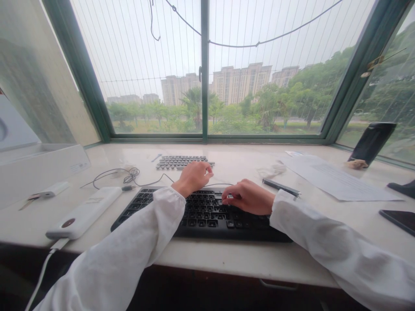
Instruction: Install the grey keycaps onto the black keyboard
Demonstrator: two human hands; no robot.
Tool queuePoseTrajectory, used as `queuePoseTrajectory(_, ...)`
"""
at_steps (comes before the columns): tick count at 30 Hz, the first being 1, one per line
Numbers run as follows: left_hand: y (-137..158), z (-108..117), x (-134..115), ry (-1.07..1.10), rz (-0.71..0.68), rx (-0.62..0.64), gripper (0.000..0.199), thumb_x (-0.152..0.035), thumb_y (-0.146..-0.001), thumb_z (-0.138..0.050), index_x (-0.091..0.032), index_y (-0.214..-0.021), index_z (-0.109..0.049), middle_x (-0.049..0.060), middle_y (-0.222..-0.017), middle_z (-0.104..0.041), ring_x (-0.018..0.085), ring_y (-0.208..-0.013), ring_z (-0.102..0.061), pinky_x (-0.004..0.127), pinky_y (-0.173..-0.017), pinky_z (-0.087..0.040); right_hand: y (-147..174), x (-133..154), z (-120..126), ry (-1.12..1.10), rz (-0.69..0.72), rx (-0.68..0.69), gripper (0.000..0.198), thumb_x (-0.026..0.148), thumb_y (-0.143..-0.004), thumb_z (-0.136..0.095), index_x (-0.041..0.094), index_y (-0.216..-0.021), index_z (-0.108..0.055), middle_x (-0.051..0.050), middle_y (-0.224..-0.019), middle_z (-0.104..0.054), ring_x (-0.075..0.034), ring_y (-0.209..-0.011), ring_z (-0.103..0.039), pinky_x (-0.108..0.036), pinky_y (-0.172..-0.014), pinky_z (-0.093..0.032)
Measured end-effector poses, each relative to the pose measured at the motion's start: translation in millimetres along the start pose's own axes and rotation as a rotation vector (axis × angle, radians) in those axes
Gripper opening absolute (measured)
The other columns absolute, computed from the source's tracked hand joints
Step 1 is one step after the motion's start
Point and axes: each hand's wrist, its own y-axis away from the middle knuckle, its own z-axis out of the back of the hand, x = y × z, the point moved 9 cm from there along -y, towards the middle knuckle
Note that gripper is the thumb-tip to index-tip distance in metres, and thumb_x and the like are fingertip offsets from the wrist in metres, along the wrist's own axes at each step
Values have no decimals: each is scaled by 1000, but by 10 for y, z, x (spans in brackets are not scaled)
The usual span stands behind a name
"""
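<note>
A black keyboard (pixel 201 216) lies on the white counter, most of its left and middle key positions showing bare sockets without caps. Loose dark keycaps (pixel 177 162) stand in rows behind it. My left hand (pixel 194 177) hovers over the keyboard's back edge, close to the keycaps, its fingers curled together; whatever the fingertips hold is too small to make out. Bent over the right part of the keyboard, my right hand (pixel 249 196) has thumb and fingers closed near the upper keys. Its fingertips hide anything between them. A few caps remain fitted beside it.
Left of the keyboard are a white power bank (pixel 86 211) with a cable, a thin black cable (pixel 131 175) and a white box (pixel 42 168). To the right lie a black pen (pixel 281 188), paper sheets (pixel 333 175) and a phone (pixel 400 221). Another dark device (pixel 372 142) leans by the window.
</note>
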Motion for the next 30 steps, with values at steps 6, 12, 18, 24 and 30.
queuePoseTrajectory(6,-8,-11,14,-2,-5,0,17,-36,-81,-59,-25,-86,-71,1,-79,-70,20,-75,-63,32,-71,-47,-3,-33,12,7,-21,-15,20,37,-88,-58,27,-90,-75,1,-59,-64,-12,-58,-54,-24,-64,-35)
queuePoseTrajectory(12,3,-17,16,-4,-5,12,18,-37,-81,-58,-24,-86,-71,2,-79,-70,21,-74,-63,32,-69,-47,-7,-1,37,51,25,-4,19,34,-89,-56,27,-91,-74,1,-59,-65,-13,-57,-55,-27,-71,-38)
queuePoseTrajectory(18,2,-20,20,-4,5,17,19,-38,-82,-58,-24,-86,-71,3,-80,-70,20,-75,-63,31,-70,-47,4,8,55,41,16,-13,20,35,-90,-55,26,-90,-74,1,-59,-66,-13,-58,-56,-28,-72,-39)
queuePoseTrajectory(24,-3,-13,16,-11,3,11,19,-38,-82,-58,-24,-87,-71,3,-80,-70,21,-77,-64,32,-72,-49,0,107,28,32,89,-24,23,36,-91,-53,24,-91,-73,1,-56,-64,-12,-54,-56,-28,-74,-40)
queuePoseTrajectory(30,3,-24,23,-22,17,27,20,-37,-82,-59,-24,-89,-72,4,-83,-71,21,-80,-65,33,-76,-49,-5,117,5,33,88,-44,22,33,-92,-52,25,-91,-73,1,-56,-65,-12,-54,-57,-29,-75,-40)
